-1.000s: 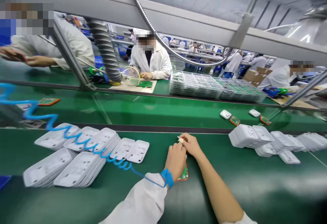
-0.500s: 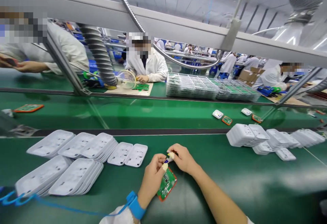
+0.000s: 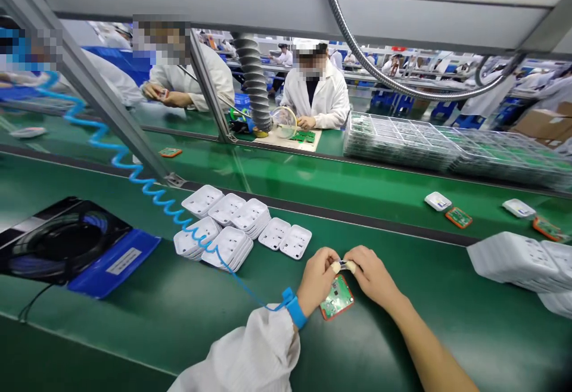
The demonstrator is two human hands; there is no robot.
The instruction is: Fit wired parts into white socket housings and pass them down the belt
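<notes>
I've got the left hand point(image 3: 316, 282) and the right hand point(image 3: 373, 276) almost meeting, fingers curled, tips pinched closed on a small part point(image 3: 343, 264) between them. Just on the near side, there's the circuit board point(image 3: 338, 298), green with an orange-red edge, on the green table point(image 3: 279, 273). A blue strap point(image 3: 295, 311) rings the left wrist. Left, I see stacked white covers point(image 3: 227, 248); another white stack point(image 3: 513, 258) stands right. Far across, a person point(image 3: 333, 97) in white.
</notes>
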